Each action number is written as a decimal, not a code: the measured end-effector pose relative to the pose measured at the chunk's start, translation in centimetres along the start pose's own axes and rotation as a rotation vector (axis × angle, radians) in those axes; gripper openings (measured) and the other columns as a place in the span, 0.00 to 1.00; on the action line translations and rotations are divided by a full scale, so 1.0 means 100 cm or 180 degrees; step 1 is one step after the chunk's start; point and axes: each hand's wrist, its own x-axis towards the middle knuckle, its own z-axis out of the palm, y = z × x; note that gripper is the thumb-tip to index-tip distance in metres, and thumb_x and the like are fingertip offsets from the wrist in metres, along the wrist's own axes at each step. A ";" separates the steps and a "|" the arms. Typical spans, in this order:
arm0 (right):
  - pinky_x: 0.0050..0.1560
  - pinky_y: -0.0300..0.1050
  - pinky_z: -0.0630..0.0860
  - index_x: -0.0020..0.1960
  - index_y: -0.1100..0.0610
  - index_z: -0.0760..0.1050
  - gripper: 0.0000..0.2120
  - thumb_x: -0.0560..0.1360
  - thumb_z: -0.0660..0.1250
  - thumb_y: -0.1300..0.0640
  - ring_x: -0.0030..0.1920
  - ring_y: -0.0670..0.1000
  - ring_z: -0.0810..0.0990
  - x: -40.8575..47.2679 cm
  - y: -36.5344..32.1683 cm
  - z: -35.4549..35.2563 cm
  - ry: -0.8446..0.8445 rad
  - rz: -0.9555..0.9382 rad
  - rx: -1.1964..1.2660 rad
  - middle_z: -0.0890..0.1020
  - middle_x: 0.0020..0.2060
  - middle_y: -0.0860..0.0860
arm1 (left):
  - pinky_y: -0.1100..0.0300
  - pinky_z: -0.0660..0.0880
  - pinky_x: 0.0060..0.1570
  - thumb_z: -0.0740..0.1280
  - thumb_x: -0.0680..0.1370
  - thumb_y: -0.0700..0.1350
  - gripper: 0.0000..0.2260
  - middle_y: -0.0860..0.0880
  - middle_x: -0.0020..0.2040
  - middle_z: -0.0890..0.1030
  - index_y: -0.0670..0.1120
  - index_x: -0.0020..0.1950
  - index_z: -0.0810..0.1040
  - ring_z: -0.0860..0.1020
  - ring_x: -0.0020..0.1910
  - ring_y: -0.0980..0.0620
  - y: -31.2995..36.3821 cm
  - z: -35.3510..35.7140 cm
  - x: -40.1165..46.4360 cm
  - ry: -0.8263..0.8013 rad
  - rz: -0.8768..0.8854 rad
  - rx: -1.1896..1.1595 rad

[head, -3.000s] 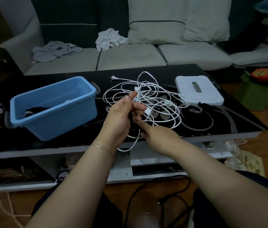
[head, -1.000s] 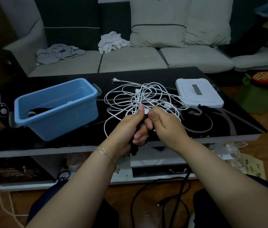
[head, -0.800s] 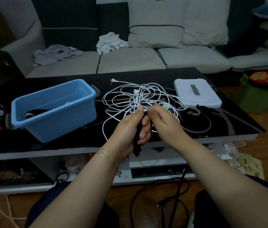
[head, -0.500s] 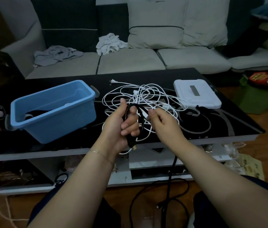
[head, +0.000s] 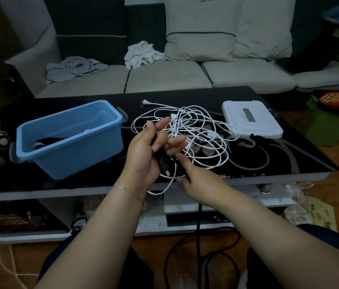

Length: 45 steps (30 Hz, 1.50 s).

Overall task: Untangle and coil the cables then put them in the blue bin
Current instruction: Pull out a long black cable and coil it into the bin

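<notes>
Both bare forearms reach forward from the lower edge of the view and meet over the near edge of the counter (head: 247, 176). The left hand (head: 143, 155) is raised, palm turned right, its grip curled round a black cable (head: 163, 163), thumb and forefinger lifted. The right hand (head: 197, 180) sits lower, back up, forefinger stretched toward the left palm, thumb below it; its other fingers are hidden.

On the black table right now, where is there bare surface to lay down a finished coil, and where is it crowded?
Bare patches: the front right corner of the table, below the white box; the far strip behind the blue bin. Crowded: the middle, where the white cable tangle sprawls between bin and box, and both hands, the left hand and right hand, work over the front edge.
</notes>
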 end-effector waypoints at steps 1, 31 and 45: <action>0.43 0.48 0.72 0.72 0.35 0.45 0.29 0.80 0.58 0.50 0.50 0.58 0.79 -0.001 0.001 0.000 -0.0124 -0.0014 -0.0022 0.80 0.50 0.54 | 0.49 0.82 0.43 0.49 0.85 0.50 0.19 0.53 0.22 0.63 0.37 0.62 0.71 0.83 0.34 0.49 0.000 -0.001 0.001 0.0034 0.0059 0.0115; 0.28 0.43 0.53 0.47 0.50 0.62 0.22 0.65 0.66 0.37 0.29 0.54 0.69 -0.013 -0.009 -0.042 0.1182 -0.0865 -0.1345 0.65 0.24 0.45 | 0.62 0.66 0.27 0.55 0.83 0.54 0.20 0.53 0.24 0.73 0.43 0.41 0.74 0.70 0.24 0.53 -0.017 -0.011 -0.005 -0.0980 -0.0707 0.4209; 0.41 0.47 0.71 0.41 0.55 0.71 0.11 0.74 0.69 0.50 0.38 0.46 0.72 -0.010 0.012 -0.055 0.0706 -0.0345 0.1427 0.78 0.38 0.57 | 0.68 0.54 0.20 0.52 0.85 0.49 0.20 0.50 0.23 0.61 0.40 0.41 0.75 0.55 0.22 0.56 -0.004 -0.004 -0.018 -0.0913 -0.0878 0.2349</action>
